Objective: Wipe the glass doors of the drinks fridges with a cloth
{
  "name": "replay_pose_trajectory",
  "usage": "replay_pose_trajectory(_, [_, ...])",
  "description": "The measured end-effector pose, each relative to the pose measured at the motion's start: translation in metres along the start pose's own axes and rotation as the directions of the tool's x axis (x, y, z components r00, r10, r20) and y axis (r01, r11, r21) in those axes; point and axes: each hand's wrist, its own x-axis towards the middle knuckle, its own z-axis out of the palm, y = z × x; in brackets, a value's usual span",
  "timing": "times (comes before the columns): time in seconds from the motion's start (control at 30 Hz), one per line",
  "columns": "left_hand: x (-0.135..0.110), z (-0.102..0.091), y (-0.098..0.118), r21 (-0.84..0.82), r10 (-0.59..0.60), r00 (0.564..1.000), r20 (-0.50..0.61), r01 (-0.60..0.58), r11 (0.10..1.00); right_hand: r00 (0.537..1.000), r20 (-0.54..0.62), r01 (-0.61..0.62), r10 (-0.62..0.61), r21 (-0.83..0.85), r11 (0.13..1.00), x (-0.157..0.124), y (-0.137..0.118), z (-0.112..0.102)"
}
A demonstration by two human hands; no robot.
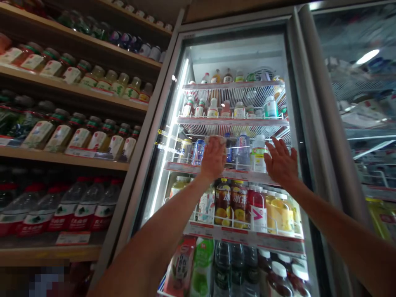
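Observation:
Both my arms reach up to the glass door (173, 136) of a lit drinks fridge. My left hand (213, 160) is pressed to the glass at the height of the third shelf, its fingers closed over a small pale cloth (217, 140) that shows above the knuckles. My right hand (281, 163) lies flat against the glass a little to the right, fingers spread, holding nothing. Behind the hands stand cans (198, 151) and a clear bottle with a green label (258, 153).
Inside the fridge, wire shelves (235, 121) hold several bottles; juice bottles (236, 204) fill the shelf below the hands. Wooden shelves (62, 159) of bottled drinks run along the left. A second glass-door fridge (365, 123) stands to the right.

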Motion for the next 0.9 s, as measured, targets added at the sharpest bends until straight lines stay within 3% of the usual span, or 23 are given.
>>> replay_pose_trajectory(0.07, [-0.001, 0.002, 0.008, -0.009, 0.143, 0.988, 0.054, -0.143, 0.99, 1.0, 0.004, 0.0, 0.0, 0.018, 1.0, 0.0, 0.001, -0.001])
replay_pose_trajectory(0.1, [-0.001, -0.001, 0.001, 0.002, 0.14, 0.989, 0.057, -0.14, 0.99, 1.0, 0.004, -0.001, 0.001, 0.024, 1.0, 0.0, 0.001, -0.001])
replay_pose_trajectory(0.2, [0.0, -0.023, -0.051, 0.069, -0.118, 0.993, -0.031, 0.12, 0.99, 1.0, 0.004, -0.012, 0.012, 0.019, 1.0, -0.001, 0.0, -0.002])
replay_pose_trajectory(0.3, [0.002, -0.037, -0.086, 0.077, -0.42, 0.894, -0.159, 0.435, 0.897, 1.0, 0.001, -0.015, 0.015, 0.007, 1.0, -0.001, -0.003, -0.001])
replay_pose_trajectory(0.37, [0.002, -0.032, -0.074, 0.06, -0.496, 0.85, -0.175, 0.512, 0.857, 1.0, -0.002, -0.017, 0.017, 0.009, 1.0, -0.001, -0.003, -0.001])
replay_pose_trajectory(0.4, [0.001, -0.026, -0.06, 0.054, -0.478, 0.865, -0.155, 0.49, 0.87, 1.0, -0.001, -0.018, 0.018, 0.013, 1.0, -0.001, -0.003, 0.0])
replay_pose_trajectory(0.5, [-0.005, -0.006, -0.015, 0.018, -0.174, 0.985, -0.02, 0.174, 0.985, 1.0, -0.003, -0.02, 0.021, 0.036, 0.999, -0.002, 0.001, 0.0])
replay_pose_trajectory(0.57, [-0.008, -0.004, -0.007, -0.016, 0.028, 0.999, 0.047, -0.027, 0.999, 1.0, -0.011, -0.016, 0.017, 0.053, 0.998, -0.003, 0.003, 0.0])
replay_pose_trajectory(0.6, [-0.008, -0.006, -0.011, -0.019, 0.057, 0.997, 0.06, -0.056, 0.998, 1.0, -0.015, -0.014, 0.014, 0.059, 0.998, -0.003, 0.004, 0.0])
replay_pose_trajectory(0.67, [-0.006, -0.015, -0.029, 0.014, -0.084, 0.996, 0.033, 0.083, 0.996, 1.0, -0.014, -0.013, 0.014, 0.065, 0.998, -0.004, 0.004, 0.0])
replay_pose_trajectory(0.73, [-0.001, -0.021, -0.042, 0.039, -0.282, 0.959, -0.033, 0.283, 0.958, 1.0, -0.002, -0.021, 0.021, 0.068, 0.997, -0.003, 0.003, 0.0])
replay_pose_trajectory(0.77, [0.002, -0.021, -0.04, 0.039, -0.325, 0.944, -0.053, 0.327, 0.944, 1.0, 0.006, -0.028, 0.028, 0.071, 0.997, -0.003, 0.002, -0.001])
replay_pose_trajectory(0.83, [0.003, -0.014, -0.018, 0.019, -0.26, 0.965, -0.032, 0.26, 0.965, 0.999, 0.014, -0.048, 0.047, 0.085, 0.995, -0.002, -0.001, -0.002])
replay_pose_trajectory(0.9, [-0.001, -0.001, 0.02, -0.026, -0.053, 0.998, 0.046, 0.054, 0.998, 0.998, 0.021, -0.055, 0.053, 0.115, 0.992, -0.005, -0.001, -0.004])
